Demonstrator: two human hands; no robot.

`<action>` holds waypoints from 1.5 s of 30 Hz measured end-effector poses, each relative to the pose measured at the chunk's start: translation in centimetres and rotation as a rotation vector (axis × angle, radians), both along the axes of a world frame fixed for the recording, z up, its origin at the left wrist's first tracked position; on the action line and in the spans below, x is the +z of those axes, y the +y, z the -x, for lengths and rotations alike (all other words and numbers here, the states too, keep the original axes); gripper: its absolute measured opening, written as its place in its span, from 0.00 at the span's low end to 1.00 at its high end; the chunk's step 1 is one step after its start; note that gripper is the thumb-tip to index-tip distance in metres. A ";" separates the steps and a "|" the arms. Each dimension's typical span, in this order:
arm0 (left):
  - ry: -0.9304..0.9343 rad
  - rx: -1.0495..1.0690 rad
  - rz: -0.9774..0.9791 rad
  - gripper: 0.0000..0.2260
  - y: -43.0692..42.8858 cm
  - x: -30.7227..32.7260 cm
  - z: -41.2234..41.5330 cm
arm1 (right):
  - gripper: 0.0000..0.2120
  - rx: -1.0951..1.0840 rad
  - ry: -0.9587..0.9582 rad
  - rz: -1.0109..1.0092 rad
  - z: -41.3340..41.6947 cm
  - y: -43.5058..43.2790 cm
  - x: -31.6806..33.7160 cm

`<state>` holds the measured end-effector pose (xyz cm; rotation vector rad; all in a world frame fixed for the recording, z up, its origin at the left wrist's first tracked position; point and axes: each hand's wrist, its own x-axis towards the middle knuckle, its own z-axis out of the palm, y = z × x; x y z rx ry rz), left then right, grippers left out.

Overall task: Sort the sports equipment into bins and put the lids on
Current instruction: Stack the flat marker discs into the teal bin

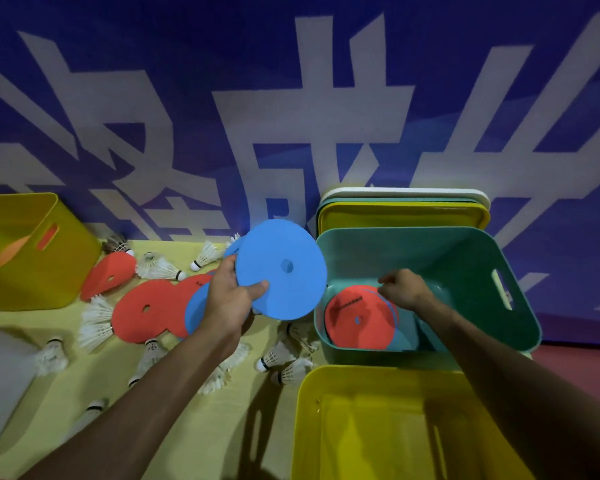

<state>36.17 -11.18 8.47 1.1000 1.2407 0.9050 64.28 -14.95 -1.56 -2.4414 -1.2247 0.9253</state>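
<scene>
Gripping the blue disc in the left hand, tilting it just left of the teal bin; hovering the loosely curled, empty right hand inside.

Along the tabletop's right edge the near bin fronts the far bin, lids behind it, discs and shuttlecocks scattered left.

Big white characters run across the blue banner in front of me, and the middle one reads 成. The black print on the red disc in the teal bin is too small to read.
</scene>
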 end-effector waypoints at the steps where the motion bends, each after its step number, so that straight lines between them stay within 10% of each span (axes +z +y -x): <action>1: -0.021 -0.025 -0.004 0.22 0.0 0.2 -0.4 | 0.08 -0.025 0.099 -0.074 0.3 0.0 0.9; 8: -0.037 -0.137 -0.010 0.17 -0.6 1.6 -3.6 | 0.13 -0.107 0.870 -0.392 3.8 -1.4 9.7; 26: 0.031 -0.228 0.047 0.13 -1.1 2.5 -1.2 | 0.16 -0.538 0.454 -0.318 -1.6 -4.8 3.7; 45: -0.033 -0.061 0.113 0.10 -2.0 2.0 2.3 | 0.25 0.071 -0.008 0.199 -0.5 -1.7 -1.6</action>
